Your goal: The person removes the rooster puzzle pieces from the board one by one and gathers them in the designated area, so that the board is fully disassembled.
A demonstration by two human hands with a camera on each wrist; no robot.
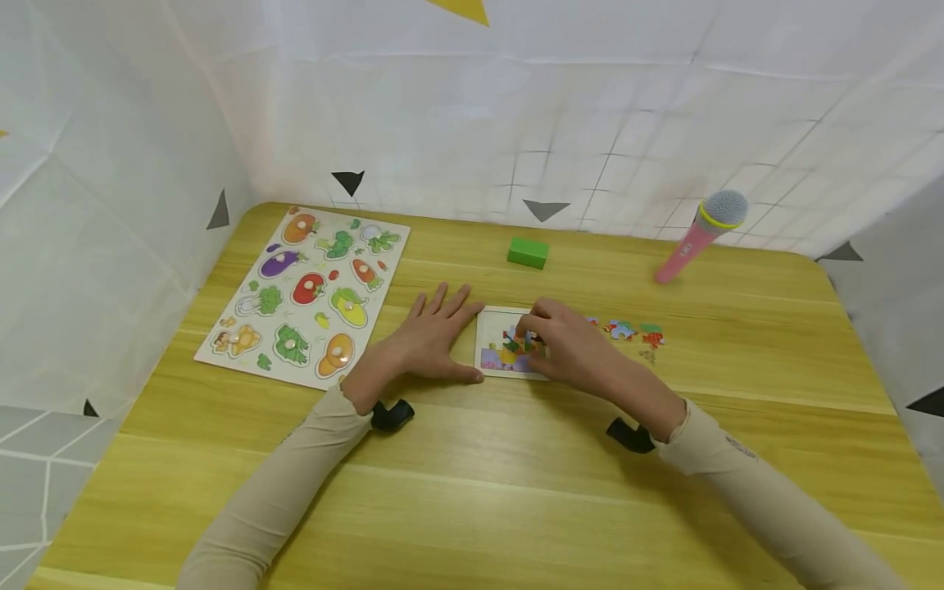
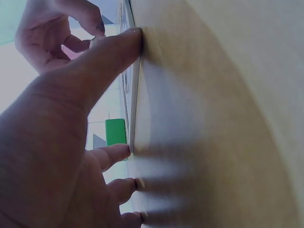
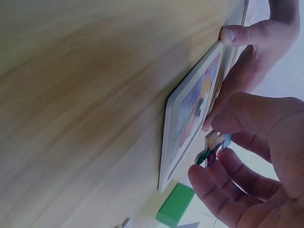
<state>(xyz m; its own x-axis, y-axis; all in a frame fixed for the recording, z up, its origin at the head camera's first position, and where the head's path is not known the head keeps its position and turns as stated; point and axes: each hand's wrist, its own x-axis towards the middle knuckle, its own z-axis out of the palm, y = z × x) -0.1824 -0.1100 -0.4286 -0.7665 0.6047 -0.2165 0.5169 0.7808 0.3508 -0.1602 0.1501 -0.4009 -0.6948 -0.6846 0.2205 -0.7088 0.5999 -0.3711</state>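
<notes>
A small jigsaw puzzle in a pale frame (image 1: 496, 374) lies mid-table, its lower part filled with coloured pieces. My left hand (image 1: 431, 338) is spread flat at the frame's left side, thumb and forefinger touching its edge. Above the frame's right part, my right hand (image 1: 571, 342) pinches a puzzle piece (image 3: 213, 148) between thumb and fingers, as the right wrist view shows. The held piece is hidden in the head view. Several loose puzzle pieces (image 1: 622, 329) lie on the table to the right of that hand.
A vegetable peg board (image 1: 347, 340) lies at the left. Behind the frame sits a green block (image 1: 528, 252). A pink toy microphone (image 1: 693, 246) stands at the back right. White fabric with printed shapes hangs behind the wooden table (image 1: 472, 492).
</notes>
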